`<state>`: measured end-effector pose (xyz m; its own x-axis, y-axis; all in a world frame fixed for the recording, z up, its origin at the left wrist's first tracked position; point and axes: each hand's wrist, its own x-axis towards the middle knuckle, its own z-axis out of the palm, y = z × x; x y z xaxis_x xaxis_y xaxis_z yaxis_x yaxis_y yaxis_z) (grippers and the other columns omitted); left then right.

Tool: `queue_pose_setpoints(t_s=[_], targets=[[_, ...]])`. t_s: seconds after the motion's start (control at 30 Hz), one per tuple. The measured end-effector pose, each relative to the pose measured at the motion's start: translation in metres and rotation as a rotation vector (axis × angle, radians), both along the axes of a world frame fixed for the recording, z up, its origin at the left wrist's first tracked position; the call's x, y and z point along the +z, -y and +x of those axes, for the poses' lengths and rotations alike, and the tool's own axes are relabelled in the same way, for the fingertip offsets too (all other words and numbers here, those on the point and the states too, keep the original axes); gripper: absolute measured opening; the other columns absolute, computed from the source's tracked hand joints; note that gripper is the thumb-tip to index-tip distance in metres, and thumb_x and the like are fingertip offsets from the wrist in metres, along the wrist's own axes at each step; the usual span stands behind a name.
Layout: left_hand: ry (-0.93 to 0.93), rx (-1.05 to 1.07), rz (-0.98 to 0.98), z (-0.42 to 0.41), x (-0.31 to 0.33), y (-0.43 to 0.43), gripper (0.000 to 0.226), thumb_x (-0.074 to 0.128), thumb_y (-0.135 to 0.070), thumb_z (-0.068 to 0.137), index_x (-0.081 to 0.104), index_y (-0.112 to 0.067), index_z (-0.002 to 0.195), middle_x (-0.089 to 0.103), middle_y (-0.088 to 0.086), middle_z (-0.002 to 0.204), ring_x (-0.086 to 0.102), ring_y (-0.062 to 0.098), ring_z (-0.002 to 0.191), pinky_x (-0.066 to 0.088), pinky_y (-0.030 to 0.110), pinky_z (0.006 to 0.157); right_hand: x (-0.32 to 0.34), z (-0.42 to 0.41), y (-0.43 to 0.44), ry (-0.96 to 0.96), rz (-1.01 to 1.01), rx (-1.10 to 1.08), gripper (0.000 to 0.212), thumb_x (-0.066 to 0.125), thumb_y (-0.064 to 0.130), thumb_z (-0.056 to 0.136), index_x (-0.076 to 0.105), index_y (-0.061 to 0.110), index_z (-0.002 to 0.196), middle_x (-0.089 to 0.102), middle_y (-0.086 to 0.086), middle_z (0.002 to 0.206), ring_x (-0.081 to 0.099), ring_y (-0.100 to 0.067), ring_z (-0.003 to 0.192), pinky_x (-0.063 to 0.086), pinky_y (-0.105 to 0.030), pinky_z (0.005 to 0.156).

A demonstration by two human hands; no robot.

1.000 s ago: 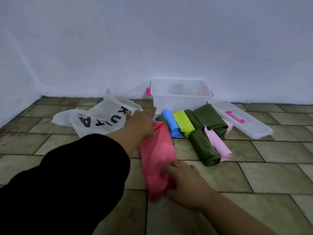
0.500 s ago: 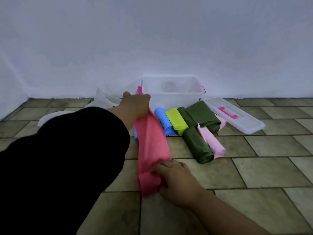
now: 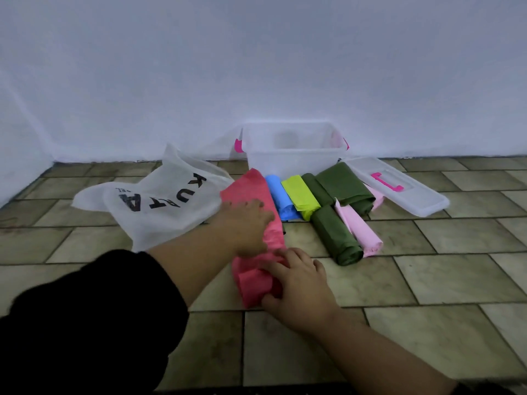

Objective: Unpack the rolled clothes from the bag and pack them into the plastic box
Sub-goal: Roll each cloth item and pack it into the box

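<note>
A red cloth point(image 3: 251, 192) lies stretched along the tiled floor, its near end rolled up. My right hand point(image 3: 299, 277) grips that rolled end. My left hand point(image 3: 245, 223) lies flat on the cloth's middle. Beside it lie rolled clothes: blue point(image 3: 281, 199), lime point(image 3: 302, 195), dark green point(image 3: 336, 238), pink point(image 3: 362, 235) and a larger green bundle point(image 3: 348, 189). The clear plastic box point(image 3: 291, 158) with pink latches stands open against the wall. The white bag point(image 3: 159, 201) with black letters lies flat on the left.
The box's clear lid point(image 3: 399, 189) with a pink handle lies on the floor right of the clothes. A white wall runs behind everything and meets a side wall at the far left. Bare tiles stretch to the right and toward me.
My left hand has drawn back from the cloth's far end to its middle. The near end of the red cloth is rolled further. The bag shows again.
</note>
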<state>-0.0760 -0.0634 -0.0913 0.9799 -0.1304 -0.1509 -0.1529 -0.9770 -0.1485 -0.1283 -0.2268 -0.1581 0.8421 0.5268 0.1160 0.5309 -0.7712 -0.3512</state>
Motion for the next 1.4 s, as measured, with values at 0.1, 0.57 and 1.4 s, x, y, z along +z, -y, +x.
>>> queue_pose_setpoints(t_s=[0.1,0.57,1.4], targets=[[-0.009,0.038,-0.014,-0.002,-0.034,-0.003,0.075,0.051,-0.058,0.083,0.017,-0.036,0.146,0.009,0.006,0.158,0.016,0.028,0.143,0.009,0.062,0.111,-0.006,-0.012,-0.015,0.050,0.009,-0.134,0.077,0.044,0.082,0.055,0.043,0.041,0.120,0.043,0.005,0.132,0.034,-0.023,0.129,0.028,-0.057,0.100],[0.123,0.056,-0.003,0.018,-0.060,-0.008,0.069,0.047,-0.044,0.090,0.010,-0.039,0.148,0.006,0.007,0.159,0.006,0.029,0.145,0.008,0.064,0.111,-0.014,-0.014,-0.034,0.190,0.075,-0.273,0.053,0.052,0.075,0.058,0.047,0.036,0.093,0.054,0.008,0.094,0.049,-0.025,0.097,0.034,-0.047,0.078],[0.433,0.121,-0.343,-0.041,-0.043,-0.008,0.086,0.060,-0.054,0.076,0.016,-0.035,0.147,0.011,0.005,0.154,0.018,0.028,0.141,0.017,0.052,0.112,0.006,-0.001,0.008,0.073,-0.119,0.062,0.043,0.051,0.037,0.069,0.048,0.033,0.111,0.063,0.009,0.106,0.053,-0.017,0.108,0.028,-0.045,0.094]])
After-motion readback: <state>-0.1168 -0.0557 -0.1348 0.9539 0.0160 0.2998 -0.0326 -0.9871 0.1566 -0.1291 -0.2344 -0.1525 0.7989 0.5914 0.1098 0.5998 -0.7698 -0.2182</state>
